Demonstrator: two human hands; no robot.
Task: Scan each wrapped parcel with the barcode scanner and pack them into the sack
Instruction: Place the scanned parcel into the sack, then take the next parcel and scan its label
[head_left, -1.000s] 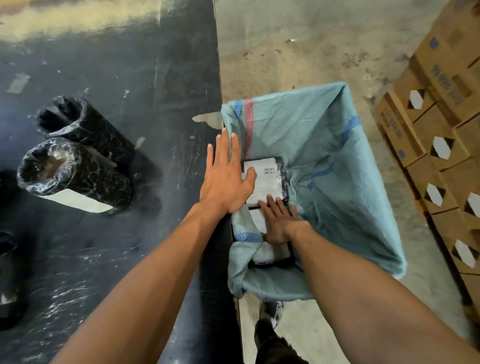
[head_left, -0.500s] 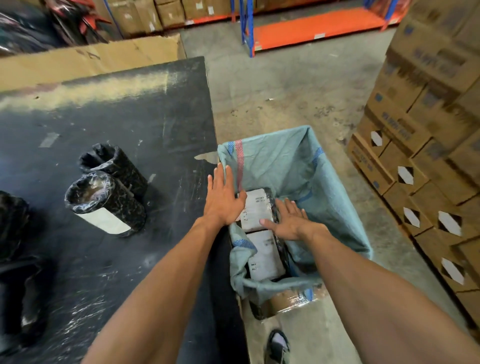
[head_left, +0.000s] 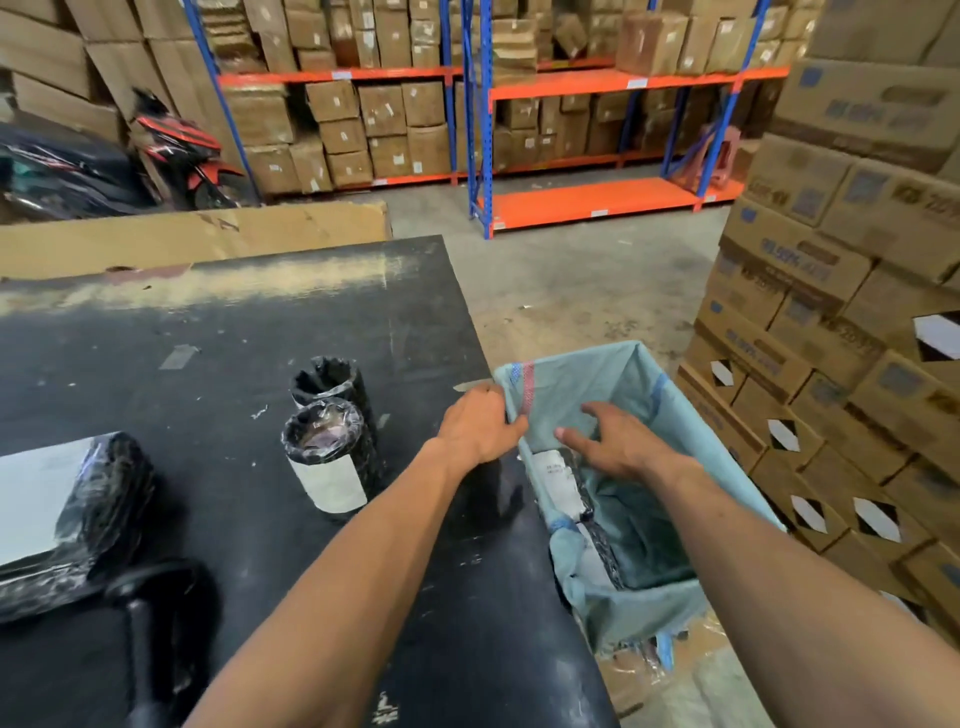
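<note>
Person stands at the corner of a black table (head_left: 218, 332), both arms reaching toward a pale blue sack (head_left: 628, 379) that hangs open just beside the table's right edge.

Left hand (head_left: 475, 426): fingers curled, pinching the sack's near rim at the table corner, next to a red stripe in the weave.

Right hand (head_left: 621, 441): held over the sack mouth, fingers spread and slightly bent, holding nothing; whether the fingertips touch the cloth cannot be told.

Inside the sack: wrapped parcels with white labels (head_left: 558, 467), stacked against the wall nearest the table.

On the table: two black-wrapped cylindrical parcels (head_left: 330, 457) standing upright, touching each other; a larger flat wrapped parcel (head_left: 67, 514) at the left edge. A dark object near the bottom left is too blurred to identify.

Stacked cartons (head_left: 831, 291) stand right of the sack.
</note>
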